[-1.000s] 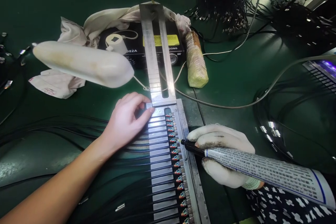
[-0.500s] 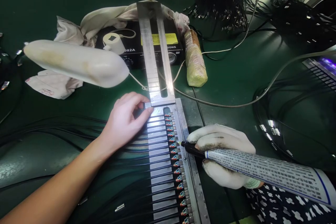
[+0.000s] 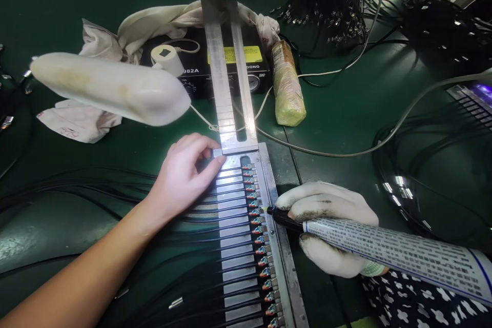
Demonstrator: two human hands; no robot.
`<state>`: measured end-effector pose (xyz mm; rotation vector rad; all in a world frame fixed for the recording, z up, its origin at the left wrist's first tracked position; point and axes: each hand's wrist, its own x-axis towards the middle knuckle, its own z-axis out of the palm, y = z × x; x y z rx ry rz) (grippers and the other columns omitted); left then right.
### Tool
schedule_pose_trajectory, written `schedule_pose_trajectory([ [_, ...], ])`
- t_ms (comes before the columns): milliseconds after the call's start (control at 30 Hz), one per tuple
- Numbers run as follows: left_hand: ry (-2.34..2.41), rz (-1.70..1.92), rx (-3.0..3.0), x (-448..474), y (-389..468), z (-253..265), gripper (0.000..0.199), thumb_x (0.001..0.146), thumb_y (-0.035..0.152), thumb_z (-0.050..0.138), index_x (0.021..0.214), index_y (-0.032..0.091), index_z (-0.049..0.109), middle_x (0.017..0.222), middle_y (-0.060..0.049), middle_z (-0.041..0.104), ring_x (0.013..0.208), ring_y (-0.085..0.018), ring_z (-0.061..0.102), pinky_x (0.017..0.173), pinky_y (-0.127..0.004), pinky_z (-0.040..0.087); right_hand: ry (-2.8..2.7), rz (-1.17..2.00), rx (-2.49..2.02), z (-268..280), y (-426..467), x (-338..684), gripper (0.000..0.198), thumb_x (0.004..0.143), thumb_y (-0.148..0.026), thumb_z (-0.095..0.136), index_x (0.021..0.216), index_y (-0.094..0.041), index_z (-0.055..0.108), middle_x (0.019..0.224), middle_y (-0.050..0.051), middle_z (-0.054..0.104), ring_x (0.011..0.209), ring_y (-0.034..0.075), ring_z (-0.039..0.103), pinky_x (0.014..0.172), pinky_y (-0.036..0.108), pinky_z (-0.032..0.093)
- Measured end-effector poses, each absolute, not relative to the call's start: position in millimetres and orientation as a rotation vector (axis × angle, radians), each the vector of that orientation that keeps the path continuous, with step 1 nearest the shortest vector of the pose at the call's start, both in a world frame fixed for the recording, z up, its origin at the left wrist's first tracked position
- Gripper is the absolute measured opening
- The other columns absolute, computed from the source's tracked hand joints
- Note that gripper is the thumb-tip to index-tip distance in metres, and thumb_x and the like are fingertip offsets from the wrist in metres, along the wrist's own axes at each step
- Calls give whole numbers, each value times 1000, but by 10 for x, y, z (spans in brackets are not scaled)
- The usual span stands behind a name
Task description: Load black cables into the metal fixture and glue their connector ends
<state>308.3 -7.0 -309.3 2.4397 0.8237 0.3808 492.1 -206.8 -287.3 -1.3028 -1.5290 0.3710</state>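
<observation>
Gloved in white, my right hand (image 3: 330, 230) grips a printed tube (image 3: 384, 248), its black nozzle (image 3: 289, 221) aimed at the connectors (image 3: 260, 240) lined up along the metal jig (image 3: 269, 174) on the desk (image 3: 330, 118). Bare, my left hand (image 3: 188, 177) pinches the jig's far left corner. Whether the tip touches a connector is too small to tell.

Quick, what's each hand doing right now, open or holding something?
Left hand: bare, fingers curled, thumb at the edge of the metal fixture; whether it grips is unclear.
Right hand: gloved, closed around the printed tube.
</observation>
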Motion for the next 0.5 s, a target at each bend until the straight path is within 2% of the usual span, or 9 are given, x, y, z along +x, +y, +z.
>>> schedule_pose_trajectory([
  [500,817,392,2443,3079,-76,-3093,25,91,41,54,95,17,62,85,-3,57,82,-16,52,79,-31,40,-1537,400,-1309,-2903,-2059,4940,16,76,-17,63,91,-15,67,94,6,74,83,15,73,76,24,62],
])
